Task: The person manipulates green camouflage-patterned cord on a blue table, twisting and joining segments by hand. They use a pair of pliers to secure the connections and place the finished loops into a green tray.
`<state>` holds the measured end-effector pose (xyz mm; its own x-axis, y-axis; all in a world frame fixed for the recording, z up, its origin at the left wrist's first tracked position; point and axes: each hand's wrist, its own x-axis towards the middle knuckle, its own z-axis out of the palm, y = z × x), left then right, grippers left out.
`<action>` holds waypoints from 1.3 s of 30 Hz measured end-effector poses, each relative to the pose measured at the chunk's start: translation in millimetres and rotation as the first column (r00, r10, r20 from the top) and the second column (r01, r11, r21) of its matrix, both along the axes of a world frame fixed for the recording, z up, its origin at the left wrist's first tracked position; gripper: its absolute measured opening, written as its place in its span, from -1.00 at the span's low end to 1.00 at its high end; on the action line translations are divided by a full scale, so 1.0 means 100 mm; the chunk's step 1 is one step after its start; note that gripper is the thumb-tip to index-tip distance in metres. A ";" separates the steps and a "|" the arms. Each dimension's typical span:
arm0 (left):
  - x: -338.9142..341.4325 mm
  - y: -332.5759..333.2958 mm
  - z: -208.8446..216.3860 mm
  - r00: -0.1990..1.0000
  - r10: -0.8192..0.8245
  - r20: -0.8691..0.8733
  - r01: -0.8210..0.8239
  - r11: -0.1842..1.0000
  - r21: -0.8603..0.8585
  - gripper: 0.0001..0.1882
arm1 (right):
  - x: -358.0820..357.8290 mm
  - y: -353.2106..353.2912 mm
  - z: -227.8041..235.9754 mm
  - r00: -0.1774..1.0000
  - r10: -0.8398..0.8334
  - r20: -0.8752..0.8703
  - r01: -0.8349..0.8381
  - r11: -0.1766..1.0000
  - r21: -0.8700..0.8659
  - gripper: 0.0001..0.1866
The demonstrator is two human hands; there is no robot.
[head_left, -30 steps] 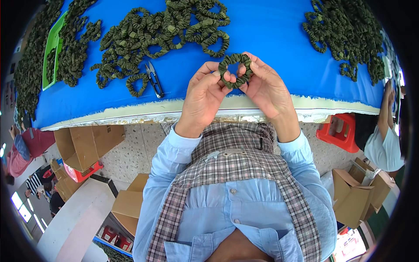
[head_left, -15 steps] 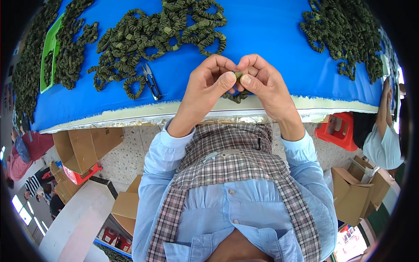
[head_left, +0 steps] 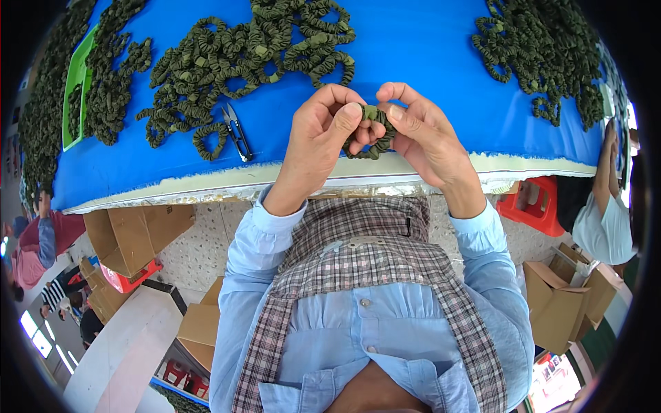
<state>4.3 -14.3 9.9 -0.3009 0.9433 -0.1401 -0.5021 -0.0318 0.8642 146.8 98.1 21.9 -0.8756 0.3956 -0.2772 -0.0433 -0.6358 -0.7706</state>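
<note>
A dark green scrunchie [head_left: 372,149], with a smoother, lighter green patch at its top, is above the table's near edge. My left hand [head_left: 322,134] grips it near that patch with thumb and index finger, and fingertips show through the ring. At its right side is my right hand [head_left: 428,134], index finger and thumb apart; the thumb tip meets or nearly meets the scrunchie's edge. Left of my hands, black-handled thread snips [head_left: 238,133] lie beside a single scrunchie [head_left: 211,141]. Beyond spreads a heap of similar scrunchies [head_left: 227,55].
Blue cloth [head_left: 420,41] covers the table. More scrunchies [head_left: 540,55] are heaped at right, and a green tray [head_left: 74,103] stands at left. Below the edge are a cardboard box [head_left: 138,230] and a red stool [head_left: 530,206]. A co-worker's arm [head_left: 606,165] shows at far right.
My right thumb and index finger have parted from their pinch and shifted slightly right. The scrunchie ring now shows more fully, held at my left fingertips. At far left, another person's arm has risen.
</note>
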 end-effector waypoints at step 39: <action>-0.07 -0.12 0.03 0.971 0.116 0.208 -0.136 0.987 0.085 -0.91 | -0.06 0.09 0.15 0.996 -0.062 0.056 0.023 0.846 0.533 -0.75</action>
<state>-2.8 -26.0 12.5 -0.3935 0.9116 -0.1190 -0.6524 -0.1857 0.7348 141.2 106.7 36.9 -0.8411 0.5361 -0.0724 0.0046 -0.1267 -0.9919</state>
